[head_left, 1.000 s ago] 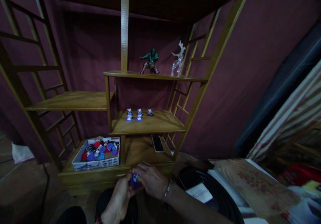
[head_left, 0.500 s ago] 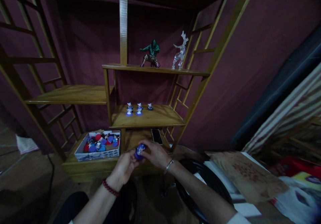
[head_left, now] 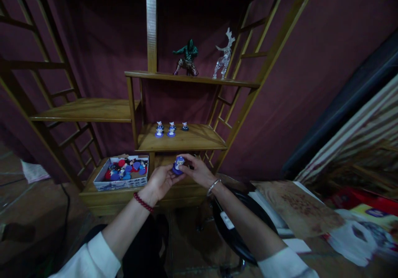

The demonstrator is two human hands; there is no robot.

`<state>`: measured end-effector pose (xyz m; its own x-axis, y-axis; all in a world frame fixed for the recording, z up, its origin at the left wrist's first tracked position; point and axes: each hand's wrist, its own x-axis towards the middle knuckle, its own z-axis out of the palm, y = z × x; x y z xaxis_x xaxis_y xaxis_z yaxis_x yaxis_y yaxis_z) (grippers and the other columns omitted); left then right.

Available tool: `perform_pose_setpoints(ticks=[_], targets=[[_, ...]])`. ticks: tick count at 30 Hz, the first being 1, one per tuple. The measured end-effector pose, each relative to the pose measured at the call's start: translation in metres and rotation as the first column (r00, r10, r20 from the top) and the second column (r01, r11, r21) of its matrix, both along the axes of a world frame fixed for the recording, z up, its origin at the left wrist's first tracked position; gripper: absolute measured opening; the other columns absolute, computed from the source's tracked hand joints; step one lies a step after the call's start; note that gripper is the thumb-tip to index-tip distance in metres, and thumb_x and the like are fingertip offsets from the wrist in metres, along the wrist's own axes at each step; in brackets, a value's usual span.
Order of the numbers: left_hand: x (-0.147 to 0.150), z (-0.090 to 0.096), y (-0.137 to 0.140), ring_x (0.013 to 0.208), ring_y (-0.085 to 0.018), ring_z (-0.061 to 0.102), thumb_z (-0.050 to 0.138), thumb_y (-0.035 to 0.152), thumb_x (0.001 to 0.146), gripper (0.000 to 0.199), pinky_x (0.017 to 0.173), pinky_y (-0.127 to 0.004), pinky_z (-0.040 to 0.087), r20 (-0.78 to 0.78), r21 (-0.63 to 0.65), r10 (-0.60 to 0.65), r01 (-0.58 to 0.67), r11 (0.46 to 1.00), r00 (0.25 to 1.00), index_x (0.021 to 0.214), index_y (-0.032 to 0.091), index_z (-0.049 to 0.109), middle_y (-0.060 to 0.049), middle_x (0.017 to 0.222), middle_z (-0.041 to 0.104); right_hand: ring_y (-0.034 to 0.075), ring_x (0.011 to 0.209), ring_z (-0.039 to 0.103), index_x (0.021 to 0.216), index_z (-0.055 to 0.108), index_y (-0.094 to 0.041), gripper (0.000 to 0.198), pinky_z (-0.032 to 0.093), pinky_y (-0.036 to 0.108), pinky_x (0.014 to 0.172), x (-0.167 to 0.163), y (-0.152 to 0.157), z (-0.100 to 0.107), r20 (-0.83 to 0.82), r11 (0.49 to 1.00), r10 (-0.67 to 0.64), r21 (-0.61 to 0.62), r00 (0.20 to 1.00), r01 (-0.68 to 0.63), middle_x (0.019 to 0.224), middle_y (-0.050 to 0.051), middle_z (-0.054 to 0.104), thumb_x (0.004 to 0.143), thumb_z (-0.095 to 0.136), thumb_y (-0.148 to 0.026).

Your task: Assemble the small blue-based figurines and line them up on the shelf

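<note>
Since one second ago, left hand (head_left: 160, 181) and right hand (head_left: 200, 171) have risen toward the middle shelf (head_left: 200, 139). Wooden shelf unit (head_left: 192, 79) stands ahead of the person. On its lower level, left of the hands, sits an open box (head_left: 122, 183) of jumbled small pieces (head_left: 114, 176). Right hand pinches a purple-based figurine (head_left: 179, 162), base down; left hand palm-up beneath, grip uncertain from here. Five small figurines (head_left: 171, 131) stand on the middle shelf.
</note>
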<state>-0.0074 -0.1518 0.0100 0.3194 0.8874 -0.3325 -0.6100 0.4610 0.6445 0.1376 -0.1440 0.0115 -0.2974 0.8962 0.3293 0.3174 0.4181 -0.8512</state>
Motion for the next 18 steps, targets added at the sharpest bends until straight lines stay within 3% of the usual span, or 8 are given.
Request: perform_pose_setpoints(ticks=[7,18], targets=[[0.005,0.005,0.011,0.064,-0.014,0.06,0.041,0.005,0.078,0.017,0.073,-0.035,0.052,-0.029,0.023,-0.013,0.013,1.0,0.999,0.075,0.006,0.058,-0.01,0.07,0.063,0.014,0.081,0.056,0.093,0.058,-0.017,0.027,0.043,0.03,0.079,0.003,0.009,-0.004,-0.112,0.994,0.088,-0.058,0.99,-0.095,0.085,0.001,0.061,0.072,0.059,-0.035],[0.029,0.017,0.028,0.057,-0.013,0.058,0.042,0.001,0.074,0.016,0.059,-0.029,0.053,-0.058,0.051,-0.016,0.019,0.999,0.998,0.074,0.007,0.056,-0.008,0.069,0.062,0.014,0.078,0.057,0.09,0.058,-0.017,0.029,0.044,0.029,0.075,0.016,0.021,-0.006,-0.241,0.994,-0.006,-0.11,0.97,-0.021,0.083,0.0,0.063,0.067,0.065,-0.033]])
